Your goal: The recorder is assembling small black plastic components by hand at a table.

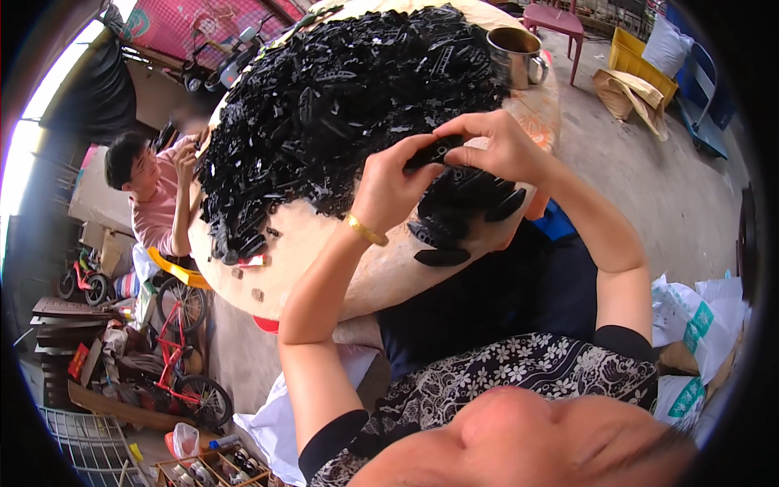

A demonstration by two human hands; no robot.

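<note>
Small black plastic piece (434, 151) is pinched tight between the left hand (389, 188) and right hand (499, 146), above the round wooden table (324, 252); best to grip firmly and press evenly

A single head-worn fisheye view looks steeply down from close above the round table (324, 268), which fills the upper centre of the frame; the wearer's own face crowds the lower edge.
</note>
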